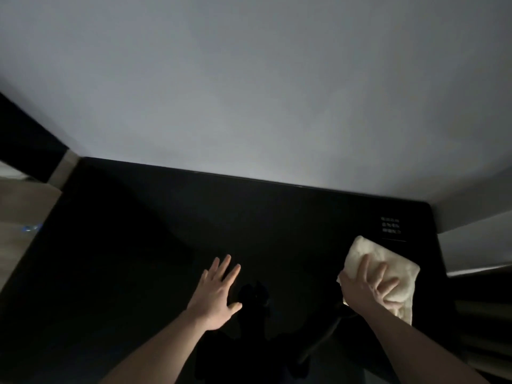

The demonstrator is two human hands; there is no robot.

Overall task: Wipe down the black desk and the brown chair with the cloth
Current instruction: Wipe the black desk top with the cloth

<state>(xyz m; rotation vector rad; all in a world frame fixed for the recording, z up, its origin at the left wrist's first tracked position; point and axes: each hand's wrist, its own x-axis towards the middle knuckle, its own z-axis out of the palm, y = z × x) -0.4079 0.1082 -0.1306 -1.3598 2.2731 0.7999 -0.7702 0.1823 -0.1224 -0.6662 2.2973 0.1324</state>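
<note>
The black desk point(249, 231) fills the lower half of the dim head view, its glossy top running back to a pale grey wall point(249, 79) that meets its far edge. Off the desk's left end lies a strip of light wooden floor point(19, 217), with a small bluish glint on it just beside the desk's left edge; what that glint is cannot be told. On the desk's near middle the left hand point(219, 295) lies flat, palm down, its fingers straight and slightly spread, holding nothing, the bare forearm reaching in from the bottom of the view. Just right of that hand the desk's surface shows a dark, blurred reflection. Further right, near the desk's right end, the cream cloth point(388, 261) lies bunched on the desktop, and the right hand point(371, 286) presses down on it with its fingers spread across the fabric and bent a little into its folds. Beyond the cloth, at the desk's far right corner, a few lines of small white print point(391, 225) are too blurred to read. Past the desk's right edge stands a grey ledge point(476, 245).
</note>
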